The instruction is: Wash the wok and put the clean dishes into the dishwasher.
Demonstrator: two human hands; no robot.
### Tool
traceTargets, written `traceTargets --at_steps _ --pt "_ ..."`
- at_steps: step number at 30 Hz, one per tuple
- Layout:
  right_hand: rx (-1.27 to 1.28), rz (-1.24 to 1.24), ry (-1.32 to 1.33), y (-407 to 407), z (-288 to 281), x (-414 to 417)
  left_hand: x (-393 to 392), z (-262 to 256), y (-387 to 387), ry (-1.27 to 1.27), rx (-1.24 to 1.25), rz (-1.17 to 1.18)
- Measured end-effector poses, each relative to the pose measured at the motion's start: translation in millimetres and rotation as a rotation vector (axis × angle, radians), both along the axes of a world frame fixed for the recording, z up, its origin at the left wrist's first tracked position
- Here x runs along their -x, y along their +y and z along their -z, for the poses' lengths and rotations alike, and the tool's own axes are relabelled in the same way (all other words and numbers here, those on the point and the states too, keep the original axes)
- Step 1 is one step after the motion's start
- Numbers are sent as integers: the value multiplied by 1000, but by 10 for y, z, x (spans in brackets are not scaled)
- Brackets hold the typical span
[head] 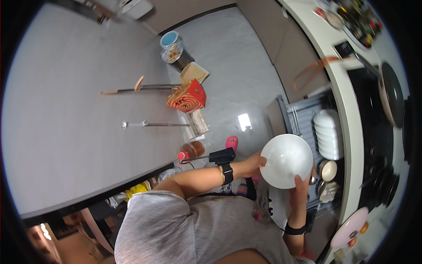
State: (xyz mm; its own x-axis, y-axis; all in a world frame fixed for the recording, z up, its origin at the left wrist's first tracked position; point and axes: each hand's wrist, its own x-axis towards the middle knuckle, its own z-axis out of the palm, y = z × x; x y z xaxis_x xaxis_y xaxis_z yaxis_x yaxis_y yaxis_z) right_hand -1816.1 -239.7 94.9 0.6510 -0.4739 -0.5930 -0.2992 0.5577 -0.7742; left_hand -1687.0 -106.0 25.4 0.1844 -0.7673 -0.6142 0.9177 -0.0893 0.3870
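A round white bowl or deep plate [286, 161] is held between my two hands, beside an open dish drawer. My left hand [255, 165] grips its left rim, with the thumb on top. At its lower right edge my right hand [300, 185] grips it, thumb over the rim and fingers hidden beneath. In the drawer's grey rack [302, 115] stands a row of white dishes [328, 134]. Nearer to me, a small cream bowl [328, 171] and further dishes [328, 192] sit there too.
Above the drawer runs a white countertop [343, 99] with a black cooktop [366, 109], a frying pan [390, 94] and a pink lid [351, 227]. Along the wall at left stand a KFC paper bag [189, 97], a bin [178, 57], a dustpan [197, 122] and a red-capped bottle [194, 150].
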Motion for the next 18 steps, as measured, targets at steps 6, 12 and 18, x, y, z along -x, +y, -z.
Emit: traceTargets --at_steps 6,12,18 --pt "-91 -589 109 805 479 -2039 -1062 217 1257 118 -215 -397" --pt "-94 -662 106 1358 666 -2578 -1508 363 1753 71 -286 -527" --pt "-387 -180 115 851 1213 -1372 -1007 893 1360 -56 -178 -287"
